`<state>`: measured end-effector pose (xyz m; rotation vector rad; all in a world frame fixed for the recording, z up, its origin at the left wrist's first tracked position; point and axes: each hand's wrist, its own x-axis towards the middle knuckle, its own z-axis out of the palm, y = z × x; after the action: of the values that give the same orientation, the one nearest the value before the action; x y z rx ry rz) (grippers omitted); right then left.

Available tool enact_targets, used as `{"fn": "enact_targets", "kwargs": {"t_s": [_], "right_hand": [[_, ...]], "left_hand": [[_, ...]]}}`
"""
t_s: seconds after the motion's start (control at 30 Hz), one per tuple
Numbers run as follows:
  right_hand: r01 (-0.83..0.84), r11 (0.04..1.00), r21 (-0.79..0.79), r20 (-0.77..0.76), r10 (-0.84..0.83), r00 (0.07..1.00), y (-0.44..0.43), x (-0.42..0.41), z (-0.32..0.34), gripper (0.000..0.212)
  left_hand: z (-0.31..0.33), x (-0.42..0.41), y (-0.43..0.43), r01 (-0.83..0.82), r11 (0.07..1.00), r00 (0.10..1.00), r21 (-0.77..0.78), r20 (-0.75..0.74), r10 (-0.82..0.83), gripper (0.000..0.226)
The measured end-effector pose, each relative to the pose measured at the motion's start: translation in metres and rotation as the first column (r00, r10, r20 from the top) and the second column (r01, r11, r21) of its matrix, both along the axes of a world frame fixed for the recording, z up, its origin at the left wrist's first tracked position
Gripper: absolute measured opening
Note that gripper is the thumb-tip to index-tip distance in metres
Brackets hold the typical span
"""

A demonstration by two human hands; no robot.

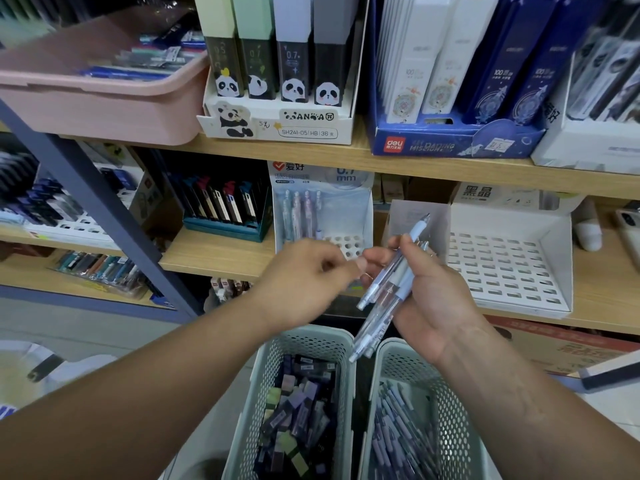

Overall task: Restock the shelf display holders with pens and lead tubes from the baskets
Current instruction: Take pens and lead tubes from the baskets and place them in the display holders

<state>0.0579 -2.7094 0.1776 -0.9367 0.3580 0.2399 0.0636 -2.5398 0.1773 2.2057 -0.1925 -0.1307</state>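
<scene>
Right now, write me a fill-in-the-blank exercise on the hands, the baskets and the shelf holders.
1. The right hand grips a bundle of ___.
2. The basket of pens stands to the ___ of the basket of lead tubes.
3. The panda display box sits on the shelf ___ the round-hole holder.
Missing words: pens; right; above.
</scene>
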Motion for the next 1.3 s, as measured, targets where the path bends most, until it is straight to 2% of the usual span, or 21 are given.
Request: {"fn": "enact_targets", "kwargs": {"t_s": [0.03, 0.07, 0.2, 0.3, 0.43, 0.6, 0.73, 0.83, 0.93, 1.03, 1.13, 1.23, 1.3], "right_hand": [[-0.002, 1.000, -0.007, 0.003, 0.002, 1.000, 0.000, 0.000, 0.000, 0.021], [-0.004, 1.000, -0.017, 0.003, 0.004, 1.000, 0.000, -0.001, 0.000, 0.020], [0.004, 0.997, -0.081, -0.015, -0.006, 1.000, -0.002, -0.002, -0.002, 0.020], [0.009, 0.992, -0.122, -0.020, -0.012, 1.000, -0.004, -0.002, -0.003, 0.022], [0.014, 0.978, -0.208, -0.026, -0.020, 0.999, -0.006, -0.001, -0.004, 0.026], [0.074, 0.944, -0.321, -0.126, -0.120, 0.985, -0.006, 0.002, -0.008, 0.028], [0.141, 0.958, -0.251, -0.170, -0.187, 0.968, -0.007, 0.005, -0.009, 0.020], [0.144, 0.971, -0.189, -0.151, -0.174, 0.973, -0.010, 0.007, -0.006, 0.014], [0.085, 0.983, -0.161, -0.127, -0.105, 0.986, -0.010, 0.005, -0.005, 0.010], [0.030, 0.986, -0.162, -0.129, -0.051, 0.990, -0.007, 0.002, -0.006, 0.020], [0.014, 0.983, -0.184, -0.152, -0.042, 0.987, -0.006, 0.001, -0.009, 0.026], [0.006, 0.976, -0.218, -0.178, -0.046, 0.983, -0.006, -0.001, -0.012, 0.026], [0.017, 0.975, -0.221, -0.189, -0.060, 0.980, -0.006, -0.001, -0.015, 0.023]], "left_hand": [[-0.001, -0.006, -0.007, 0.018, 0.997, 0.992, -0.077, -0.126, -0.027, 0.028], [-0.004, -0.009, -0.012, 0.019, 0.991, 0.981, -0.135, -0.190, -0.045, 0.023], [-0.005, -0.015, -0.019, -0.048, 0.954, 0.959, -0.297, -0.281, -0.039, 0.010], [-0.005, -0.019, -0.024, -0.074, 0.931, 0.933, -0.358, -0.353, -0.062, 0.019], [-0.007, -0.020, -0.028, -0.120, 0.890, 0.946, -0.440, -0.324, -0.032, 0.025], [-0.005, -0.016, -0.023, -0.142, 0.837, 0.966, -0.529, -0.260, 0.000, 0.014], [0.000, -0.009, -0.013, -0.207, 0.781, 0.966, -0.589, -0.247, 0.070, 0.016], [0.002, -0.003, -0.003, -0.244, 0.736, 0.964, -0.631, -0.239, 0.114, 0.019], [0.003, 0.003, 0.005, -0.314, 0.623, 0.946, -0.716, -0.289, 0.145, 0.013], [0.001, 0.008, 0.009, -0.437, 0.461, 0.896, -0.772, -0.418, 0.149, 0.008], [-0.001, 0.009, 0.005, -0.486, 0.370, 0.872, -0.791, -0.467, 0.148, 0.033], [0.005, 0.013, 0.008, -0.466, 0.378, 0.885, -0.800, -0.419, 0.205, 0.039], [0.011, 0.020, 0.015, -0.441, 0.462, 0.893, -0.769, -0.326, 0.309, 0.025]]}}
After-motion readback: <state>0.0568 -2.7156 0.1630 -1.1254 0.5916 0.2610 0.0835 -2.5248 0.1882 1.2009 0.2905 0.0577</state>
